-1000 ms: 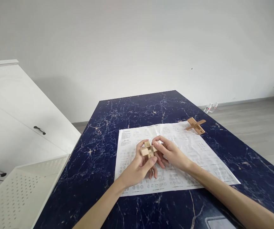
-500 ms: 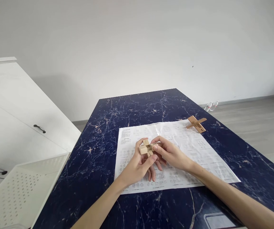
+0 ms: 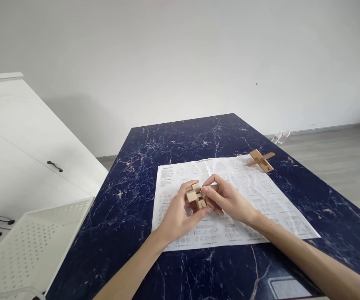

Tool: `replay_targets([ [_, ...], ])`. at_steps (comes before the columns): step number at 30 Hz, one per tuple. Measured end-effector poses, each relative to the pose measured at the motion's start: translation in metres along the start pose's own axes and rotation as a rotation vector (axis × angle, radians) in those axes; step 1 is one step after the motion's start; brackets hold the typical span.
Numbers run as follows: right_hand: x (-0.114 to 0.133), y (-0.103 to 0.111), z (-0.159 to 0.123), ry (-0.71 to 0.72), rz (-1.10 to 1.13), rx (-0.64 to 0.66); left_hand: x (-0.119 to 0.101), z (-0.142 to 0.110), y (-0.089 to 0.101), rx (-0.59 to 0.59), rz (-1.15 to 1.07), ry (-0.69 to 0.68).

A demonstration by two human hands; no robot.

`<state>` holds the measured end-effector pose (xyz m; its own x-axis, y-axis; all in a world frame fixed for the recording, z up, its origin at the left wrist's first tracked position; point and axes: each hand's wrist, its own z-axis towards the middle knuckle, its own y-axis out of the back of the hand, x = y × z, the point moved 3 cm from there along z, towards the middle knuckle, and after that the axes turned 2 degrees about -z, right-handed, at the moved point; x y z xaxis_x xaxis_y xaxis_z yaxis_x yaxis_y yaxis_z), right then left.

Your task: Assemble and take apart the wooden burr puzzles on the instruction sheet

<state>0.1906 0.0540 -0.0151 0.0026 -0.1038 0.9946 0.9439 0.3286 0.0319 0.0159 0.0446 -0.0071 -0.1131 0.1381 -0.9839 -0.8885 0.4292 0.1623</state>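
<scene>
A pale wooden burr puzzle (image 3: pixel 192 195) of interlocking notched blocks is held above a printed paper sheet (image 3: pixel 242 227). My left hand (image 3: pixel 180 216) wraps around it from the left, thumb along the near side and fingers behind. From the right, my right hand (image 3: pixel 225 198) pinches a piece at the puzzle's right side between thumb and index finger; its other fingers curl beneath. Whether that piece is fully seated I cannot tell. At the sheet's far right corner lies a darker wooden cross-shaped piece (image 3: pixel 261 161) with a black "2" on it.
The sheet lies on a dark blue marbled table (image 3: pixel 180 141). A flat light-coloured object (image 3: pixel 288 287) sits at the near edge. To the left stand a white cabinet (image 3: pixel 26 137) and a perforated white panel (image 3: pixel 26 246). Clear bottles (image 3: pixel 281 136) are beyond the table's right edge.
The puzzle has turned a little in my hands. My right hand's grip has shifted to its right side, and the left thumb has moved slightly right. The camera view has shifted slightly.
</scene>
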Motion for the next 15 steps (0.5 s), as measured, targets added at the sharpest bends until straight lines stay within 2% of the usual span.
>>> replay_targets([
  [7,0.0010,-0.0036,-0.0022,-0.038,0.026,-0.013,0.0013,-0.0027,-0.0011,0.036,0.087,-0.045],
  [10,0.0020,-0.0048,-0.0018,-0.043,0.048,-0.016,-0.0006,-0.0028,-0.0022,0.042,0.058,-0.062],
  [15,0.0037,-0.0046,-0.0003,-0.030,0.046,-0.007,-0.0010,-0.0011,-0.0018,-0.027,0.018,-0.065],
])
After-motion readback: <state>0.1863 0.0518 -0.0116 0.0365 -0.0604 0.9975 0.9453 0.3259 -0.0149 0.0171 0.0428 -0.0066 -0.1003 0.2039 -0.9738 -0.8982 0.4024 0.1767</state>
